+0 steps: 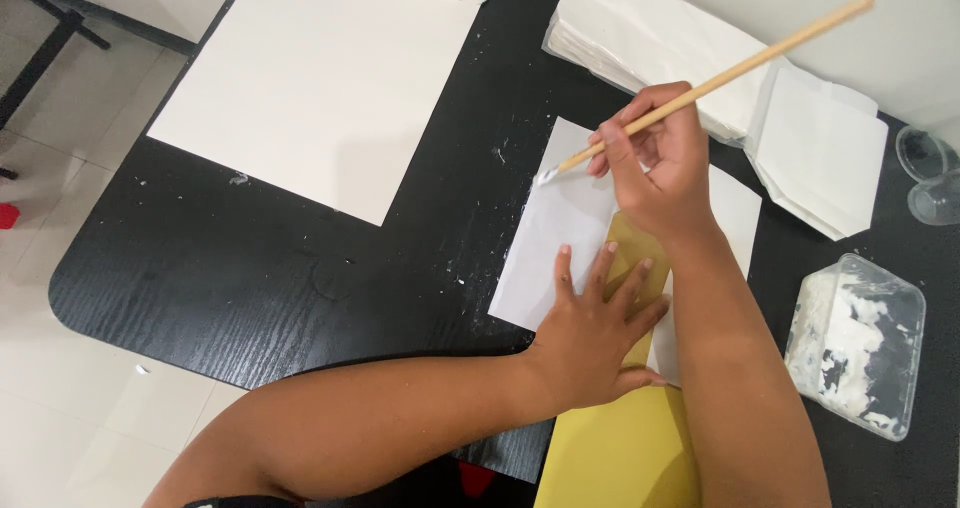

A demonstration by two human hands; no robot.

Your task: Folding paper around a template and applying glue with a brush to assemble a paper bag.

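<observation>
My left hand [598, 330] lies flat, fingers spread, on a yellow sheet [620, 448] and a white paper [553, 238] on the black table [260, 278]. My right hand [658, 163] grips a long wooden-handled brush [720, 78]. Its white-tipped end touches the left upper part of the white paper. My forearms cross in front of me.
A large white sheet [320, 78] lies at the table's upper left. Stacks of folded white paper [660, 33] sit at the back, more [820, 153] to the right. A clear tub of white paste [857, 343] stands at the right, clear cups [930, 173] behind it. Paste flecks dot the table.
</observation>
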